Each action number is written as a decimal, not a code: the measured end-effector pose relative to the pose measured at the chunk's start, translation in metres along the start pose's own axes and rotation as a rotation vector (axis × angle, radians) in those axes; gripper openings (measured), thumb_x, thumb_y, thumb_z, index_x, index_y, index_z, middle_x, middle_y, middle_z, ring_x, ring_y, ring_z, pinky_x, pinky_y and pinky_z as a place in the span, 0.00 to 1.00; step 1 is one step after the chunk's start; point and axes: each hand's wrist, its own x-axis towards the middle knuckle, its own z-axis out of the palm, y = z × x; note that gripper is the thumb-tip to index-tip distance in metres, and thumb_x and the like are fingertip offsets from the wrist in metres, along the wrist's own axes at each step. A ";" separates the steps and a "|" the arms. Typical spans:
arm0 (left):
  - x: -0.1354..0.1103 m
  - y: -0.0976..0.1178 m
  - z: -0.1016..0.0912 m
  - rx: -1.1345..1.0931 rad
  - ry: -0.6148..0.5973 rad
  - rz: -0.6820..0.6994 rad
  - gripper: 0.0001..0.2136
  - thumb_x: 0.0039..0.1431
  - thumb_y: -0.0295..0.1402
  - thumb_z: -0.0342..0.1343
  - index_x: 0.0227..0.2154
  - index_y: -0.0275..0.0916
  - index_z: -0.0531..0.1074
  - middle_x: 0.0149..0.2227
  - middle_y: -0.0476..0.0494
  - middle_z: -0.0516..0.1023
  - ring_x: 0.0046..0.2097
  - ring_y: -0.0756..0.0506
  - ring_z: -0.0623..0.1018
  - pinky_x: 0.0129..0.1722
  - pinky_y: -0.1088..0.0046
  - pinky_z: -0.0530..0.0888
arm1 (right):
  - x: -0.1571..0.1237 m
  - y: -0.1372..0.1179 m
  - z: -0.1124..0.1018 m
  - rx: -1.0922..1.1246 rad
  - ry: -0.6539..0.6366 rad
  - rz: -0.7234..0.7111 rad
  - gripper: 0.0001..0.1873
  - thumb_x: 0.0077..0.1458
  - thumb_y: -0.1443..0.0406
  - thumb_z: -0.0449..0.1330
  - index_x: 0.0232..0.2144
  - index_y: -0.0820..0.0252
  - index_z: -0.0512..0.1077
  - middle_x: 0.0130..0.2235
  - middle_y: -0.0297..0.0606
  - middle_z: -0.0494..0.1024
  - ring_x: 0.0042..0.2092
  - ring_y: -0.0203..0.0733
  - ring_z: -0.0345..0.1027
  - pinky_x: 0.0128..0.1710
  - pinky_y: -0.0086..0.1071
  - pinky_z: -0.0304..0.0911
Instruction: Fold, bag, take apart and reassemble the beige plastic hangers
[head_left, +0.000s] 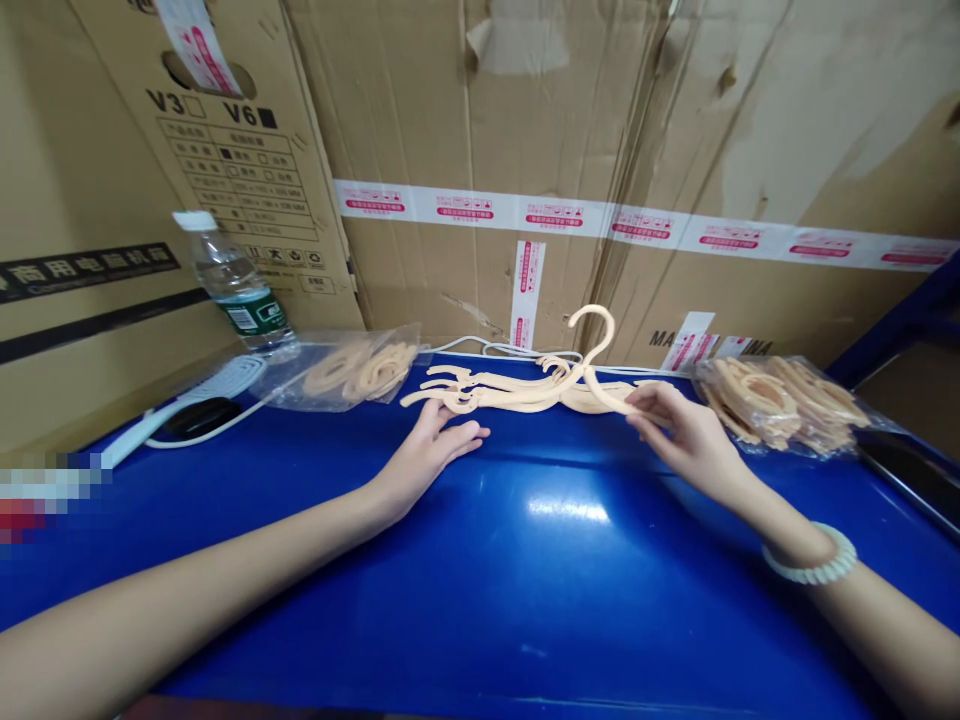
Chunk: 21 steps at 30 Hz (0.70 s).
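Hanger cream, smooth, hook-topped; tabletop glossy blue.

Hangers: smooth plastic, nearly matt from my end
Table: smooth and glossy; I get a bright glare off it
Boxes: matt cardboard, creased and scuffed
Tape: smooth, printed
Bottle: clear, shiny plastic
Bags: thin, crinkled, see-through plastic
Bracelet: ridged; I read it as plastic

Just one head cam here, pretty close in, looking forward and down at the hands and surface, cardboard boxes straight ahead.
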 end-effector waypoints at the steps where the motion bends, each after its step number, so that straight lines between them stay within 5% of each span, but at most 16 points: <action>1: -0.001 -0.001 0.001 0.036 -0.011 0.030 0.30 0.57 0.37 0.64 0.58 0.44 0.56 0.62 0.35 0.66 0.51 0.42 0.79 0.58 0.57 0.72 | -0.001 -0.002 0.002 0.002 -0.034 -0.026 0.08 0.66 0.59 0.56 0.44 0.55 0.68 0.40 0.42 0.78 0.40 0.48 0.76 0.40 0.40 0.72; 4: -0.002 -0.003 0.000 0.207 -0.119 0.120 0.33 0.56 0.36 0.64 0.62 0.46 0.54 0.60 0.38 0.69 0.43 0.46 0.80 0.51 0.62 0.75 | -0.004 -0.012 0.008 -0.003 -0.123 -0.073 0.07 0.67 0.62 0.55 0.44 0.56 0.69 0.40 0.41 0.79 0.40 0.47 0.76 0.39 0.38 0.71; 9: -0.005 0.001 -0.003 0.422 -0.317 0.120 0.18 0.65 0.39 0.55 0.54 0.37 0.67 0.39 0.44 0.78 0.30 0.51 0.72 0.34 0.71 0.72 | -0.006 -0.023 0.010 -0.042 -0.169 -0.124 0.06 0.68 0.63 0.54 0.43 0.56 0.71 0.40 0.40 0.80 0.39 0.45 0.75 0.38 0.35 0.69; 15: -0.002 0.004 -0.002 0.343 -0.186 0.106 0.16 0.64 0.42 0.55 0.48 0.35 0.70 0.34 0.46 0.78 0.28 0.51 0.69 0.33 0.72 0.68 | -0.003 -0.026 -0.001 -0.447 -0.091 -0.374 0.10 0.69 0.66 0.52 0.44 0.60 0.73 0.40 0.45 0.77 0.44 0.51 0.70 0.44 0.42 0.66; 21: 0.000 0.003 -0.003 0.290 -0.168 0.095 0.14 0.64 0.41 0.56 0.44 0.36 0.70 0.33 0.47 0.77 0.28 0.52 0.69 0.33 0.73 0.66 | -0.009 -0.038 -0.003 -0.913 0.081 -0.238 0.11 0.69 0.65 0.52 0.39 0.60 0.73 0.45 0.43 0.78 0.28 0.41 0.68 0.24 0.33 0.54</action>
